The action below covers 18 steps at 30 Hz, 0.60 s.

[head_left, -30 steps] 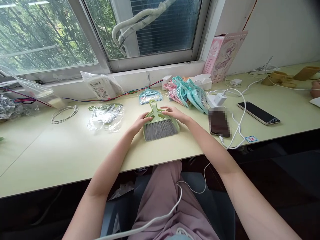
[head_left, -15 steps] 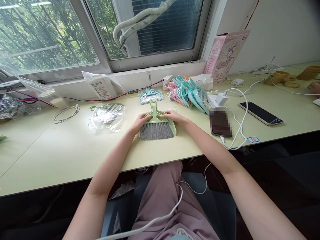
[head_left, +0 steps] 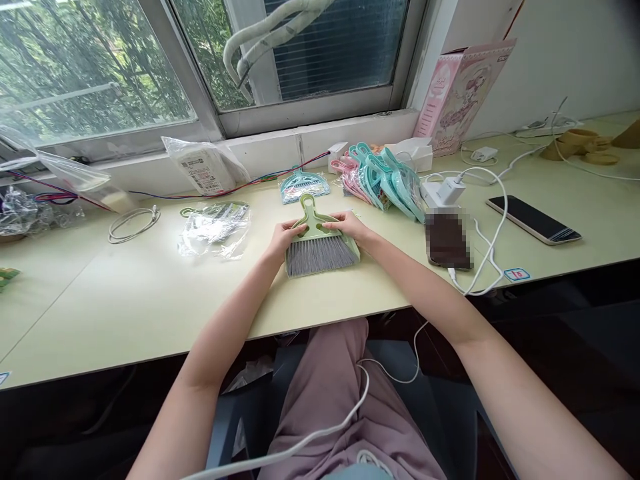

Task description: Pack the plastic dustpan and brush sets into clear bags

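A small green hand brush [head_left: 321,257] with grey bristles lies over a matching green dustpan [head_left: 353,248], bristles toward me. At the left edge of the pair, my left hand [head_left: 286,239] is closed, its thumb on the brush. My right hand [head_left: 351,225] grips the opposite edge in the same way. Both hands rest at the tabletop; the fingers underneath are hidden. Behind the handle lies a blue brush-and-dustpan set [head_left: 304,187] in clear wrap. To the left is a clear plastic bag [head_left: 215,230] with a green handle showing.
Several wrapped turquoise and pink sets [head_left: 383,179] are piled at the back right. Further right are a charger [head_left: 450,190] with white cables, a blurred dark device [head_left: 449,240] and a phone [head_left: 534,219]. A pink box [head_left: 463,97] stands by the wall. A coiled cable [head_left: 133,225] lies left.
The brush and dustpan have tilted slightly and sit a little further right in view, still between both hands. The view has shifted a little; another person's hand at the right edge is gone.
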Tool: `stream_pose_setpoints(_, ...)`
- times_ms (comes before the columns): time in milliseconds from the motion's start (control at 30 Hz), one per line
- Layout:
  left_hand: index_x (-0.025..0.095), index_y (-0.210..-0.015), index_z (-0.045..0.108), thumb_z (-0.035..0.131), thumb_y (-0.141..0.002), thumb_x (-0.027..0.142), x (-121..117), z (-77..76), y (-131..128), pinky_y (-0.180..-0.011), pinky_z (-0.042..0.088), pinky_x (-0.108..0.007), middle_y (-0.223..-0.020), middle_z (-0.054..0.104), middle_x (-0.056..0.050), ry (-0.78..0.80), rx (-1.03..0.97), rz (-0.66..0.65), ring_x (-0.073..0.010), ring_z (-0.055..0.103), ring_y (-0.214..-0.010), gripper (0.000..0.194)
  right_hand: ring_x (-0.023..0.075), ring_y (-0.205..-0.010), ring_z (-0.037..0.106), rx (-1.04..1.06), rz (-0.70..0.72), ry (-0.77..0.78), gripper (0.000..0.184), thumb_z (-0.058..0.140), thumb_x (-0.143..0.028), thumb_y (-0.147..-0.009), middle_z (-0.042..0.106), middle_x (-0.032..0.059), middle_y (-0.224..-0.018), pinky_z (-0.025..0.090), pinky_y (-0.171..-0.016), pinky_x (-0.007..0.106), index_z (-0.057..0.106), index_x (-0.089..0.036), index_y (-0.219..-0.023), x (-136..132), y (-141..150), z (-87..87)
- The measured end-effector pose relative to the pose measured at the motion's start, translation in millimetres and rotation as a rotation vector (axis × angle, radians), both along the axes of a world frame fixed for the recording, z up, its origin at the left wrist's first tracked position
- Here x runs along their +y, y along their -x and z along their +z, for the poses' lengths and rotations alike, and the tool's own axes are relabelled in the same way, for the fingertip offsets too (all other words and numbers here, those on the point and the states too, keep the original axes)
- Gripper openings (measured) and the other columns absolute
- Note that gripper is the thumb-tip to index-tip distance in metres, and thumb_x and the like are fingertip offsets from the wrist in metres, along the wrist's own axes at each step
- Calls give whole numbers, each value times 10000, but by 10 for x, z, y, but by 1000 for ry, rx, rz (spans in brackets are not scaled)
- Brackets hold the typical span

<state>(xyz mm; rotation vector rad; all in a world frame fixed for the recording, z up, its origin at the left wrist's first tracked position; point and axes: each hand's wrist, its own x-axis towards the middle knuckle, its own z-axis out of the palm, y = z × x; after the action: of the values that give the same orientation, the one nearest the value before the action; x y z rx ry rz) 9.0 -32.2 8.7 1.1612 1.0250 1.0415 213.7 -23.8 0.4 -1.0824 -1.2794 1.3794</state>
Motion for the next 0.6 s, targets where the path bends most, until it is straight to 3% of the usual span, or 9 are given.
stream_pose_setpoints(167,158,-953,786,887,-522,454,19,15,36,-716,454,-305,-843,746,-52,-65,29,-21,-207,651,-787,532,193,-841,699,-5,6,-41,300,852,-272,-597,775,46,-892,520,-839,319,778,-165,-868,5,-1,-1)
stream_pose_setpoints(300,167,-1048,764,871,-588,455,81,-4,146,-700,455,-283,-900,750,-63,-1,47,-156,-184,650,-768,554,195,-897,698,-43,18,-84,319,839,-321,-641,776,50,-931,510,-881,310,768,-161,-907,27,-7,-48)
stream_pose_setpoints(400,161,-1113,737,860,-622,447,126,-34,233,-682,465,-273,-945,746,-79,32,51,-266,-180,659,-767,581,201,-926,704,-24,-10,-101,387,796,-439,-720,774,68,-992,513,-891,311,749,-159,-983,80,-27,-83)
stream_pose_setpoints(467,164,-1157,717,871,-613,411,140,-53,263,-692,477,-268,-999,743,-86,6,49,-302,-188,674,-807,617,210,-950,708,-54,-38,-117,454,657,-555,-842,765,90,-1050,519,-889,322,733,-158,-1048,116,-71,-83)
stream_pose_setpoints(533,171,-1192,697,881,-597,377,144,-69,267,-721,497,-271,-1050,738,-91,-28,31,-298,-202,688,-858,656,219,-986,706,-202,-95,-171,531,444,-595,-959,756,103,-1087,514,-901,336,725,-163,-1087,140,-148,-64)
stream_pose_setpoints(600,170,-1186,690,881,-595,360,155,-87,262,-742,517,-280,-1055,738,-94,-41,-1,-259,-210,698,-874,650,237,-1078,677,-509,-212,-274,523,344,-526,-1015,743,102,-1135,484,-953,359,729,-183,-1099,148,-252,-44)
